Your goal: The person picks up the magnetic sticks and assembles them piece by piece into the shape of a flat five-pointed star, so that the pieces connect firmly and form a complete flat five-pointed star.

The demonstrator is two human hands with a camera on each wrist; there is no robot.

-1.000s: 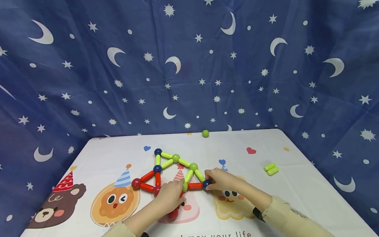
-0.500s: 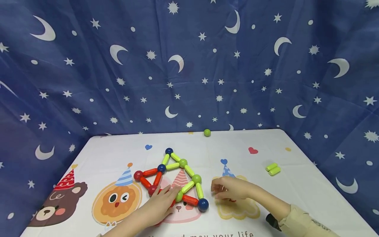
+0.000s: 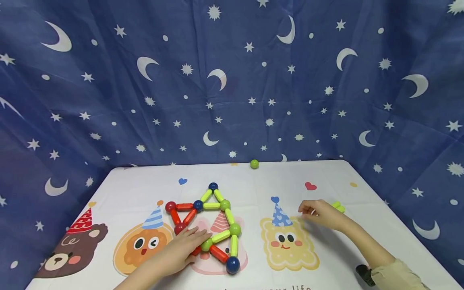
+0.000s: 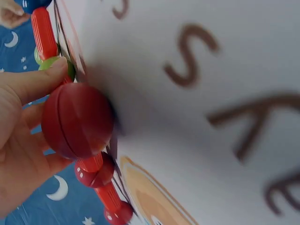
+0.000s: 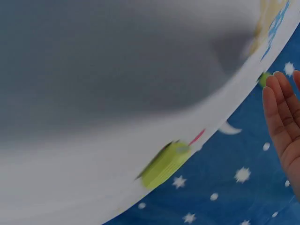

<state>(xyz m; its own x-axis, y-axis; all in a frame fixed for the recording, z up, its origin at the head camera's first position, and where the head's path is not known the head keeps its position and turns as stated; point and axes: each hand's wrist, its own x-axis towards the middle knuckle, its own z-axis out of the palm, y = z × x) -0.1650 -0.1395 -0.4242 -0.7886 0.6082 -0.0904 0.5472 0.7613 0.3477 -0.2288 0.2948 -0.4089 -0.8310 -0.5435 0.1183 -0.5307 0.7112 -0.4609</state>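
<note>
A flat magnetic ball-and-rod structure (image 3: 230,216) of red, blue and green balls with red and yellow-green rods lies on the table. My left hand (image 3: 177,250) lies over its near left part. Thumb and fingers hold it by a green ball (image 3: 206,245); in the left wrist view the thumb tip is on that green ball (image 4: 60,66). A large red ball (image 4: 78,121) beneath the palm is hidden in the head view. My right hand (image 3: 320,213), holding nothing, hovers just left of two yellow-green rods (image 3: 338,206), partly covering them. Its fingers are loosely bent.
A loose green ball (image 3: 254,164) lies at the table's back edge. The white tablecloth (image 3: 275,181) bears printed cartoon figures. Behind the table hangs a blue curtain (image 3: 239,112) with moons and stars.
The structure has turned clockwise, its blue corner ball swinging toward me. My right hand has let go of that ball and moved right toward the loose rods. My left hand stays on the structure.
</note>
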